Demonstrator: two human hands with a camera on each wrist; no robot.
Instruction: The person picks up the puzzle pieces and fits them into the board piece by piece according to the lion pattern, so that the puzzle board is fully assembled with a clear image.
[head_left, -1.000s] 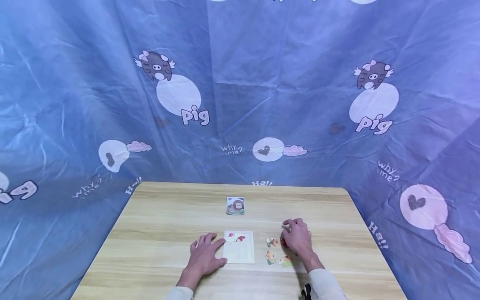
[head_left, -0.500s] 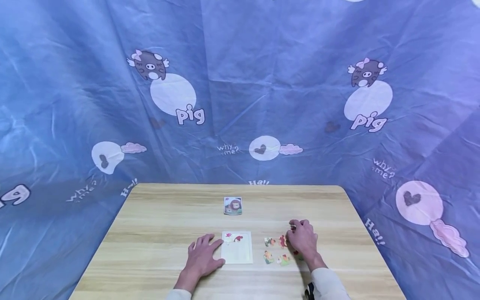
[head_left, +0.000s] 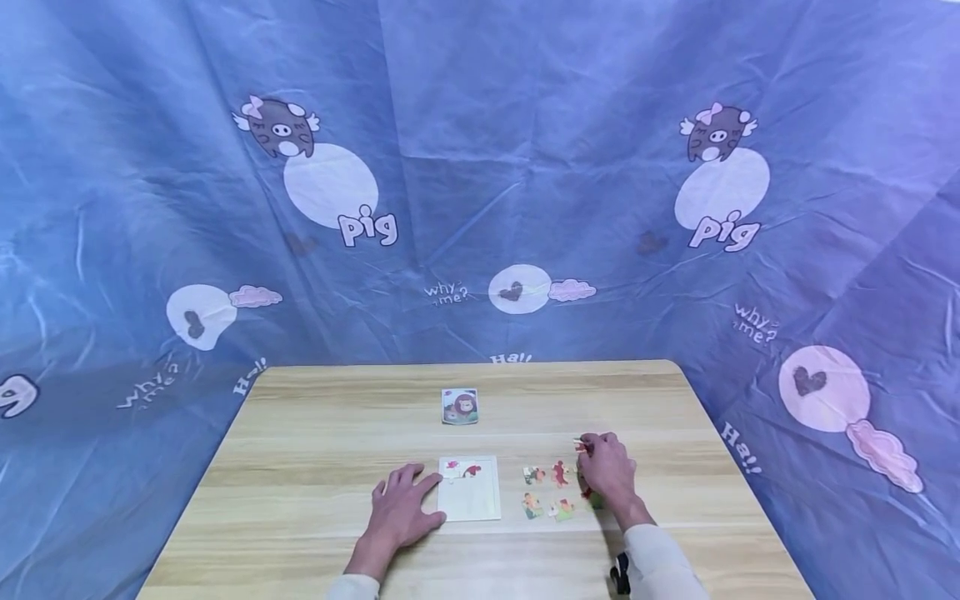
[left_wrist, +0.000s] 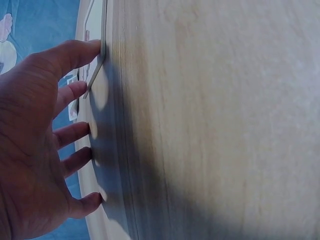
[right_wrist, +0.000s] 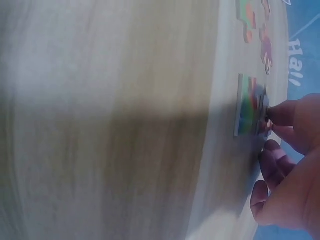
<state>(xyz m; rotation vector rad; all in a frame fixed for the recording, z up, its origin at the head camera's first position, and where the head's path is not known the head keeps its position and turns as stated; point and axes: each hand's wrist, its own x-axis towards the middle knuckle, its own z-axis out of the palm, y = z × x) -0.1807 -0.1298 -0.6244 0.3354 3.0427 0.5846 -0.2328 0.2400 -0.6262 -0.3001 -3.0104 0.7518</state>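
Note:
My left hand (head_left: pixel 401 510) rests on the table with its fingers spread. Its thumb and index fingertip touch the left side of a white puzzle tray (head_left: pixel 468 507); the left wrist view shows them at the tray edge (left_wrist: pixel 103 35). Two jigsaw pieces lie along the tray's top, one with a pink shape (head_left: pixel 452 466), one with red (head_left: pixel 472 471). Right of the tray, my right hand (head_left: pixel 611 475) pinches a jigsaw piece (head_left: pixel 580 445) between thumb and index finger. Below that hand lies a green-and-red jigsaw piece (right_wrist: pixel 245 107), partly hidden in the head view.
Several loose jigsaw pieces, such as a red one (head_left: pixel 561 474) and a green-orange one (head_left: pixel 532 505), lie between tray and right hand. A lion picture card (head_left: pixel 460 407) lies behind the tray. Blue printed cloth (head_left: pixel 465 192) hangs beyond the wooden table's (head_left: pixel 337 400) far edge.
My right hand has moved right, away from the red piece it covered, and now has a jigsaw piece showing at its fingertips. The left hand stays by the tray. The head view has shifted slightly.

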